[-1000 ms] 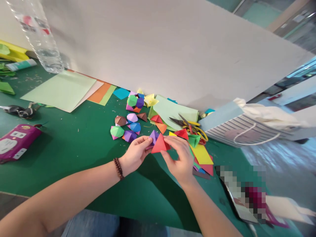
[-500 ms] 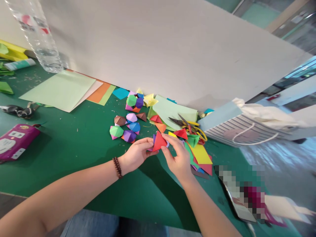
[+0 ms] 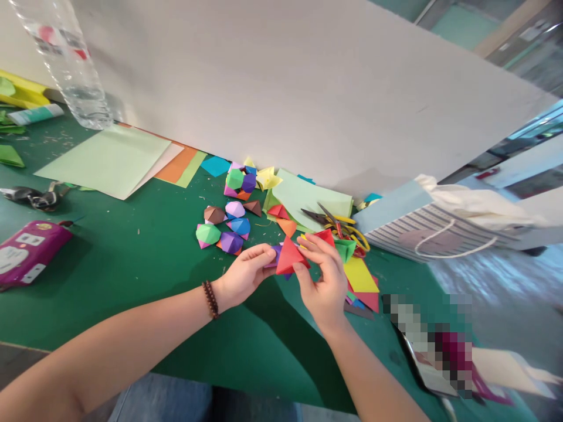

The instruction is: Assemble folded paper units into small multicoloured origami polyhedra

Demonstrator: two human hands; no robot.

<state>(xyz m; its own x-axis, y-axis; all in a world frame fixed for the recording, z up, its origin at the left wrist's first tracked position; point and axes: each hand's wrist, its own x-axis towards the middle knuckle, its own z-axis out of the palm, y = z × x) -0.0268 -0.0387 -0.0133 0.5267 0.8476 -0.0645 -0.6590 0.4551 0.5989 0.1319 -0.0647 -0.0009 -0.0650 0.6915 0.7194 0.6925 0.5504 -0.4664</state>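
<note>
Both my hands meet over the green table [image 3: 145, 264] and pinch a small folded paper piece, red with purple behind it [image 3: 288, 258]. My left hand [image 3: 244, 274], with a bead bracelet on the wrist, grips its left side. My right hand [image 3: 323, 281] holds its right side with thumb and fingers. Just beyond lies a cluster of finished folded paper shapes [image 3: 229, 225] in green, purple, blue, pink and brown. Loose folded triangles and coloured squares [image 3: 358, 272] lie under and beside my right hand.
Yellow-handled scissors [image 3: 341, 225] rest on pale green paper near a striped paper bag [image 3: 422, 231]. Large paper sheets [image 3: 105, 161] lie at the left, a clear water bottle [image 3: 65, 64] behind them. A purple packet [image 3: 26, 252] and dark tool [image 3: 33, 197] sit far left. A white board stands behind.
The red and purple piece has turned in my fingers; my right hand has shifted its hold slightly, fingers now over the top. My left hand has hardly moved.
</note>
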